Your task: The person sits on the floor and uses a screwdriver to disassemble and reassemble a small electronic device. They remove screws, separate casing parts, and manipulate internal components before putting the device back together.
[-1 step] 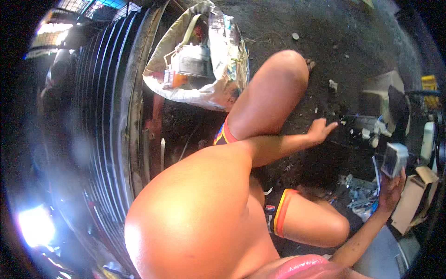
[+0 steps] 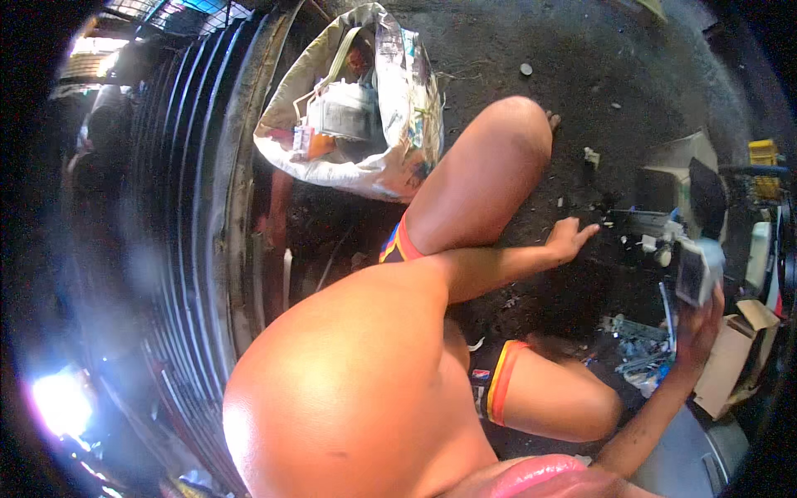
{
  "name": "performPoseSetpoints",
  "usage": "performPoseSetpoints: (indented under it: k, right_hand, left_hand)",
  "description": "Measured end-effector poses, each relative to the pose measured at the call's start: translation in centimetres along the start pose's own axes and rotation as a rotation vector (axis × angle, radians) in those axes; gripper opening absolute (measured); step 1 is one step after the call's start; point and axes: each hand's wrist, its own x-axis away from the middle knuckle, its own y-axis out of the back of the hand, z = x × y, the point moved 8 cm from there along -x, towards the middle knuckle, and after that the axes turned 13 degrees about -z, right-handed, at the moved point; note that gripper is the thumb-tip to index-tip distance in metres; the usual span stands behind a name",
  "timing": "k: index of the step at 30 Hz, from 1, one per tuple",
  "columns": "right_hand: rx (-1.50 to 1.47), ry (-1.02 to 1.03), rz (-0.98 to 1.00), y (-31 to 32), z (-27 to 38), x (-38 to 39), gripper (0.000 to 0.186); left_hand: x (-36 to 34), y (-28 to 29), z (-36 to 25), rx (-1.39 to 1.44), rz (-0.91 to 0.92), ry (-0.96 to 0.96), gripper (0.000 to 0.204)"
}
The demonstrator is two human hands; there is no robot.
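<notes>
My right hand (image 2: 701,328), at the right, grips a small grey box-shaped casing (image 2: 699,272) with a dark face. The casing is held up above the floor, its dark side turned leftward; its exact kind is not clear. In the middle, my left hand (image 2: 571,239) hangs over the dark ground with its fingers apart and nothing in it. Several small white and grey broken pieces (image 2: 656,244) lie just beyond that hand. Below the casing sits a heap of loose metal and plastic scrap (image 2: 643,344).
A white woven sack (image 2: 332,170) at the upper left holds a grey boxy device (image 2: 342,109). An open cardboard box (image 2: 724,365) stands beside my right forearm. Farther off are a large broken casing (image 2: 677,158) and a yellow crate (image 2: 764,156). Corrugated metal sheet (image 2: 178,191) lines the left.
My right hand has turned the grey casing so more of its dark face shows, and shifted it slightly up and left. My left hand is nearly still.
</notes>
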Motion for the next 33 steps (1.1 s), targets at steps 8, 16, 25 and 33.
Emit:
performPoseSetpoints:
  k: [8, 16, 25, 33]
  right_hand:
    - [-0.338, -0.043, 0.371, -35.3, 19.6, -2.3, 0.043]
    - [-0.118, 0.208, 0.484, -56.6, 21.6, 1.7, 0.049]
    - [0.582, 0.642, 0.323, -51.9, 20.9, 1.0, 0.045]
    - [0.534, 0.380, -0.055, -28.9, 17.2, -3.2, 0.026]
  left_hand:
    - [1.5, -0.7, -3.9, -0.021, 0.050, -0.035, 0.067]
    - [1.9, -2.6, -0.2, 0.073, 0.116, 0.066, 0.048]
    - [5.5, -3.1, 1.6, 0.044, 0.090, -0.126, 0.030]
    - [2.9, 1.5, -1.5, -0.118, 0.108, 0.052, 0.069]
